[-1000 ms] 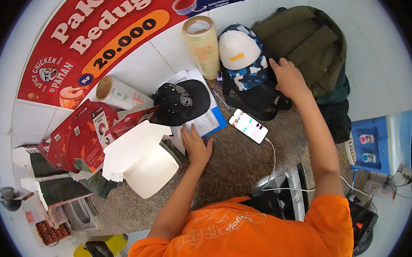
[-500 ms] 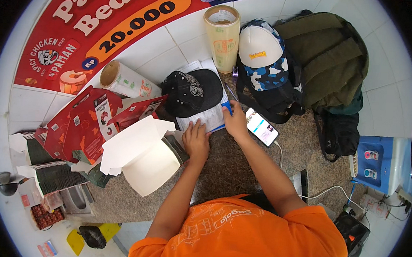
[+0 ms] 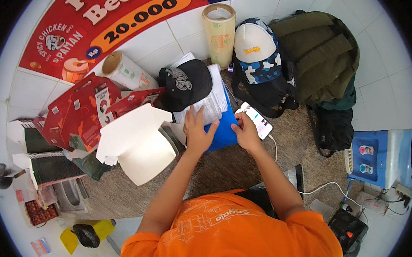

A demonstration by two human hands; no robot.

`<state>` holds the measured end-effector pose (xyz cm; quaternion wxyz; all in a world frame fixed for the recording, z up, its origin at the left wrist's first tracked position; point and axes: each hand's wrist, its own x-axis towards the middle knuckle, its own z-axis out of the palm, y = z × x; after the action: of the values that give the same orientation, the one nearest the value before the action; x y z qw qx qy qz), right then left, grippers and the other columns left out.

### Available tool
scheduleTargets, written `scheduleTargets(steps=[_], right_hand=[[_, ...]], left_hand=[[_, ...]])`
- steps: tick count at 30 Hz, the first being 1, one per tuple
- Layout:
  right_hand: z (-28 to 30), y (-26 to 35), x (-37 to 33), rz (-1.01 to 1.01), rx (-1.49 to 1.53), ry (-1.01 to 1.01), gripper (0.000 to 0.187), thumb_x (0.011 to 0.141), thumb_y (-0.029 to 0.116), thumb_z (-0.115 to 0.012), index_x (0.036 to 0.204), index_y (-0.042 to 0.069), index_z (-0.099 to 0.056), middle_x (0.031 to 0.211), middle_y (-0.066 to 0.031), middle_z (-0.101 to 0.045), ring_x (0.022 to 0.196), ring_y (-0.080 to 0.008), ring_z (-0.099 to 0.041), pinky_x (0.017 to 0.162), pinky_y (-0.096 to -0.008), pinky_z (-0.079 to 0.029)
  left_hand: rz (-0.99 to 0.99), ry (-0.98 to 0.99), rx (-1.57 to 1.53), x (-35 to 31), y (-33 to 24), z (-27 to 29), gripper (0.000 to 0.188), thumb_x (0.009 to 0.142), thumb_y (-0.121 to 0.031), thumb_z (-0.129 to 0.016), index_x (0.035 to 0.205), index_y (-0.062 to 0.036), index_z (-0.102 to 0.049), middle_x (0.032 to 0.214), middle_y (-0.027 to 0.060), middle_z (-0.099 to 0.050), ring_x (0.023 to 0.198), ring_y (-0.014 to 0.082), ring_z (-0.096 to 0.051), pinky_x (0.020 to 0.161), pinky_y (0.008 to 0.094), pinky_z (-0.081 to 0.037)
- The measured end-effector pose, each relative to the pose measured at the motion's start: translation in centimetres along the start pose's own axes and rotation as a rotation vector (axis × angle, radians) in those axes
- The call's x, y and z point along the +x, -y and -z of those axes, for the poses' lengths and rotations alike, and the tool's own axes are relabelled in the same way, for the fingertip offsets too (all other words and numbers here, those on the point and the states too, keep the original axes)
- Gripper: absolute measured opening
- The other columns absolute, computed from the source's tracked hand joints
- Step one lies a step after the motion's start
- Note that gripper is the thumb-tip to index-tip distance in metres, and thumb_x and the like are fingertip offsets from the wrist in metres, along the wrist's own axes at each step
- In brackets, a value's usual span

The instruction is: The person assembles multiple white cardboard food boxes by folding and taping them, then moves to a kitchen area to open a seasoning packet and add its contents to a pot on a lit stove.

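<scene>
Resting left hand (image 3: pixel 199 136), spread, on papers (image 3: pixel 210 111); pinching blue board (image 3: pixel 226 129) at its edge with right hand (image 3: pixel 247 131); likely handling light and stiff, gripping best there.

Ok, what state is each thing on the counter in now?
Blue board: flat, partly covered by papers
Black cap: resting on the papers
Phone: screen lit, cable plugged in
White box: lid open
Yellowish roll: upright
White roll: tilted
Left hand: fingers spread over papers
Right hand: at the board's right edge, grip unclear
</scene>
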<state>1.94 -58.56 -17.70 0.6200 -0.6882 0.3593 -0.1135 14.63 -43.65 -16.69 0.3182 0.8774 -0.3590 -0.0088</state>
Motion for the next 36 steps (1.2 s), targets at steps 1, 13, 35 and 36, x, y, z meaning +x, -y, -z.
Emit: scheduleTargets(steps=[1, 13, 35, 36], right_hand=[[0.7, -1.4, -1.2, 0.006, 0.009, 0.008, 0.023, 0.092, -0.001, -0.069, 0.112, 0.004, -0.061, 0.091, -0.0087, -0.068, 0.083, -0.018, -0.067, 0.076, -0.0355, -0.053], [1.2, -4.2, -13.2, 0.063, -0.203, 0.634, 0.035, 0.085, 0.007, -0.078, 0.115, 0.002, -0.061, 0.102, -0.013, -0.071, 0.09, -0.0245, -0.069, 0.081, -0.0386, -0.056], [-2.9, -6.5, -14.6, -0.271, -0.249, 0.151, 0.052, 0.088, 0.012, -0.08, 0.121, -0.002, -0.042, 0.088, -0.0105, -0.063, 0.057, -0.0171, -0.063, 0.044, -0.0315, -0.049], [-1.8, -8.3, -14.7, -0.172, -0.385, 0.194, 0.047, 0.089, 0.017, -0.081, 0.116, -0.003, -0.049, 0.084, -0.01, -0.064, 0.056, -0.018, -0.063, 0.045, -0.0331, -0.05]], left_hand=[[0.008, -0.011, -0.005, -0.3, 0.1, -0.1, 0.068, 0.092, -0.043, -0.073, 0.143, -0.0044, -0.054, 0.153, 0.0308, -0.041, 0.141, 0.0498, -0.039, 0.116, 0.0607, -0.029], [0.032, 0.691, -1.704, -6.5, -15.1, 21.7, 0.042, 0.099, -0.034, -0.067, 0.126, -0.0012, -0.064, 0.137, 0.0218, -0.061, 0.124, 0.0379, -0.059, 0.103, 0.0492, -0.046], [0.059, -0.086, -1.624, -16.2, -18.1, 28.9, 0.029, 0.098, -0.046, -0.06, 0.112, -0.0222, -0.071, 0.117, 0.0347, -0.06, 0.113, 0.0474, -0.064, 0.105, 0.0542, -0.046], [-0.008, -0.124, -1.668, -16.7, -16.0, 27.5, 0.038, 0.1, -0.05, -0.057, 0.111, -0.0146, -0.065, 0.112, 0.0287, -0.062, 0.109, 0.0441, -0.065, 0.101, 0.0535, -0.048]])
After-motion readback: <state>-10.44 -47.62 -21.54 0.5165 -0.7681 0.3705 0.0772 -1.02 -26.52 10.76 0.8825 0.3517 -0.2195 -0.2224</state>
